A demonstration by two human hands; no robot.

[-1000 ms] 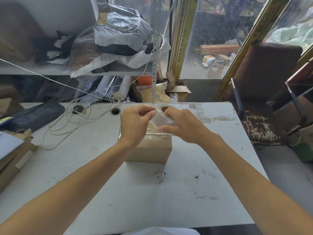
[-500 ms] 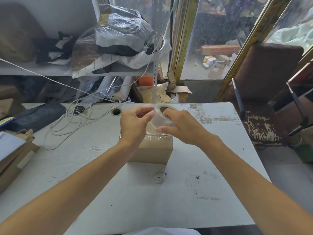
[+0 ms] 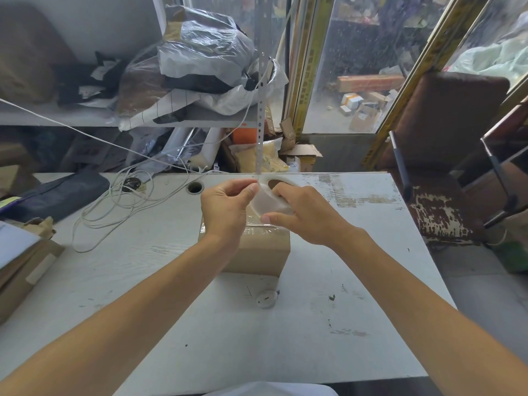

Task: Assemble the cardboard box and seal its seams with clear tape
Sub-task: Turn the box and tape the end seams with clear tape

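I see a white table [image 3: 114,281], scuffed and stained, its paint worn off in patches at the far right edge. Taking the box [image 3: 257,250] at its middle as my landmark: far left of it, at the table's edge, lies a stack of flat cardboard [image 3: 23,270]; behind that, a dark pouch [image 3: 57,192]. A loose white cable [image 3: 120,204] is coiled left of the box, near a round hole [image 3: 195,187] in the tabletop. Behind the table, a shelf [image 3: 85,118] carries plastic bags [image 3: 205,52] and dark bundles.

My left hand [image 3: 225,210] hovers above the box, thumb and forefinger pinching the tape end. My right hand [image 3: 305,212] grips the clear tape roll [image 3: 271,195], fingers curled round it. The box top shows glossy tape. In front of the box lies a small white scrap [image 3: 266,298]. Right of the table stands a worn brown chair [image 3: 445,155]; behind, dirty glass panels [image 3: 357,67]. I can read no writing anywhere.
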